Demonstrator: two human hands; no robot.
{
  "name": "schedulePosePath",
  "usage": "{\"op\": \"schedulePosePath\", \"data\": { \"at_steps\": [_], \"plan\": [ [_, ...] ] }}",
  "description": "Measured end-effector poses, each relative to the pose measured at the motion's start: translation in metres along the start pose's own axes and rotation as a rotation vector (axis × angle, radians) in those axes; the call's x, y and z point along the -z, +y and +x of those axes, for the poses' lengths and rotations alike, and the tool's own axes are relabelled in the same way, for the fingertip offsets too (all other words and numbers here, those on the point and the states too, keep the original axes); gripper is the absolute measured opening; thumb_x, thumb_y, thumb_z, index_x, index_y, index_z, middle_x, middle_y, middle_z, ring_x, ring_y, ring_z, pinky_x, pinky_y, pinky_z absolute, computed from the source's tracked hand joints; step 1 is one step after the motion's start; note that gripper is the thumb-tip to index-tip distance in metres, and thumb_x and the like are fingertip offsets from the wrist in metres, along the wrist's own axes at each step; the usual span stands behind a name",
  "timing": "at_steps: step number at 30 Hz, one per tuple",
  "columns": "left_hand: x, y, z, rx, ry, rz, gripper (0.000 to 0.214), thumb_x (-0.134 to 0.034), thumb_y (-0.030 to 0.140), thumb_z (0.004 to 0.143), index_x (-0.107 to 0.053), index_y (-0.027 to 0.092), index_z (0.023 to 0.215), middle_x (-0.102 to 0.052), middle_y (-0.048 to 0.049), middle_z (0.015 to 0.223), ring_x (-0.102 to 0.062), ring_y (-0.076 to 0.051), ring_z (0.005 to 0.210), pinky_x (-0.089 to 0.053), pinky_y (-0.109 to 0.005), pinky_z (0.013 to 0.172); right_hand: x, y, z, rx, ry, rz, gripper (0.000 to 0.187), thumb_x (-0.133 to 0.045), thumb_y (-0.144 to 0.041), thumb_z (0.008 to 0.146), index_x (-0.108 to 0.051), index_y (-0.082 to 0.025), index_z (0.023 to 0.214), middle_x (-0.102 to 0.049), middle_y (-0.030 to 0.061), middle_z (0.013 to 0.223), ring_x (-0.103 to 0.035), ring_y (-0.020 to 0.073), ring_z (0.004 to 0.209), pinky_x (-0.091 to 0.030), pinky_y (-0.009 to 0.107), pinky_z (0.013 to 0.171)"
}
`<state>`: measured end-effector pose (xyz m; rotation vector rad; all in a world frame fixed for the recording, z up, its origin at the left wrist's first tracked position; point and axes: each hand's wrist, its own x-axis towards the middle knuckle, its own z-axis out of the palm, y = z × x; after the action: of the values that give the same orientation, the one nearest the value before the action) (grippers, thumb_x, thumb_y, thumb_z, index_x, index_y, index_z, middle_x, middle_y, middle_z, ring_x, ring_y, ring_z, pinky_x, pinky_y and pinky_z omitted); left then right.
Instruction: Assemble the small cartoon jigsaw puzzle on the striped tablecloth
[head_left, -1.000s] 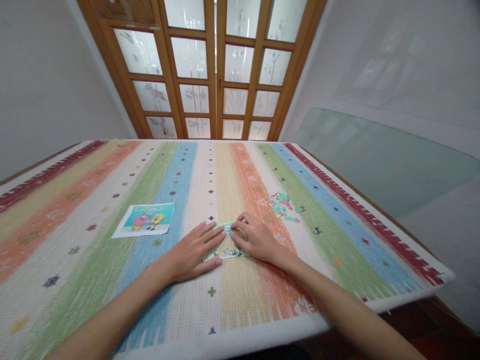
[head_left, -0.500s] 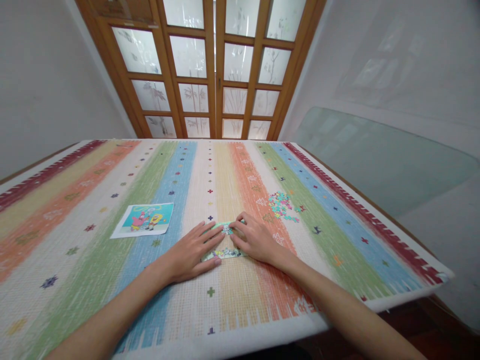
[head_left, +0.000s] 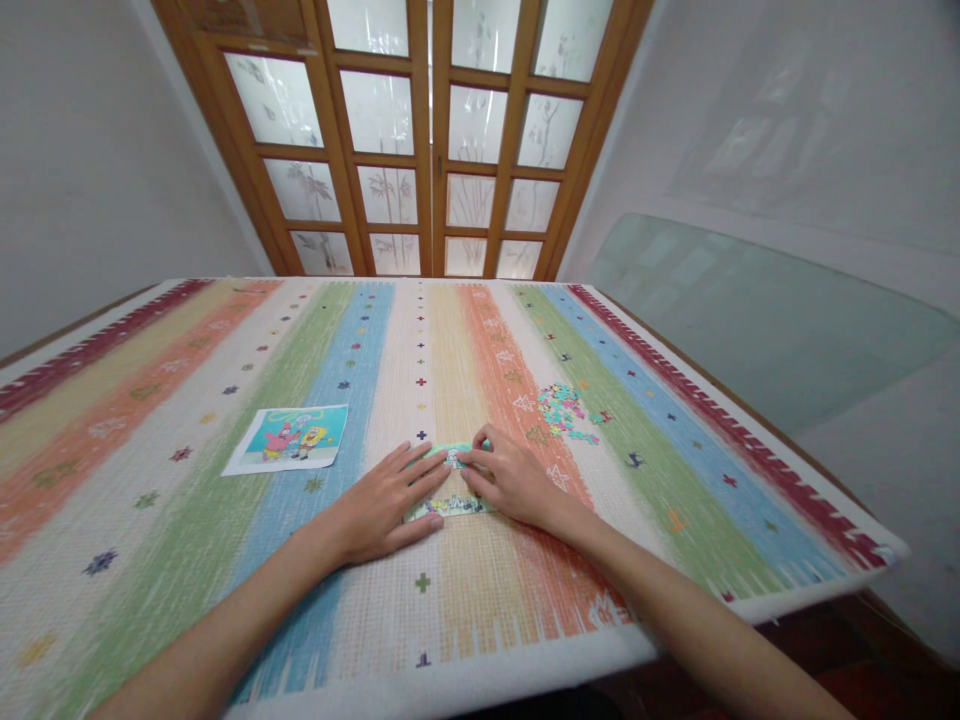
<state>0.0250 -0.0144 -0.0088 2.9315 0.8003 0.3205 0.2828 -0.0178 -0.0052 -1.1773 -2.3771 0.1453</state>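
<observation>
A partly joined jigsaw puzzle (head_left: 459,505) lies flat on the table near its front edge, between my hands. Its bottom strip is colourful, and teal parts show along the top. My left hand (head_left: 390,503) rests palm down over the puzzle's left side, fingers stretched out and spread. At the upper right of the puzzle, the fingers of my right hand (head_left: 510,475) are bent and drawn together, their tips touching it. Whatever lies between those fingertips is too small and covered to make out.
A heap of loose jigsaw pieces (head_left: 562,412) lies to the right, beyond my right hand. On the left is a printed cartoon picture (head_left: 292,438) on white paper. A striped cloth (head_left: 187,530) covers the table. Wooden glazed doors (head_left: 431,140) stand behind it.
My right fingertips have shifted very slightly over the puzzle. My left hand, the loose pieces and the printed picture stay in place.
</observation>
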Motion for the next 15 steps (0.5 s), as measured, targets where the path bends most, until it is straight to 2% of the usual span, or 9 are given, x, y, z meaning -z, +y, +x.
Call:
{"op": "schedulePosePath", "data": {
  "at_steps": [15],
  "plan": [
    [-0.0002, -0.0004, 0.0001, 0.003, 0.010, -0.009, 0.060, -0.044, 0.054, 0.105, -0.039, 0.020, 0.154, -0.041, -0.0098, 0.159, -0.032, -0.030, 0.149, -0.023, -0.052, 0.124, 0.0036, 0.0038, -0.0012, 0.045, 0.014, -0.005, 0.021, -0.059, -0.022, 0.094, -0.072, -0.021, 0.110, -0.062, 0.0081, 0.100, -0.059, 0.0197, 0.089, -0.048, 0.031, 0.075]
  ]
}}
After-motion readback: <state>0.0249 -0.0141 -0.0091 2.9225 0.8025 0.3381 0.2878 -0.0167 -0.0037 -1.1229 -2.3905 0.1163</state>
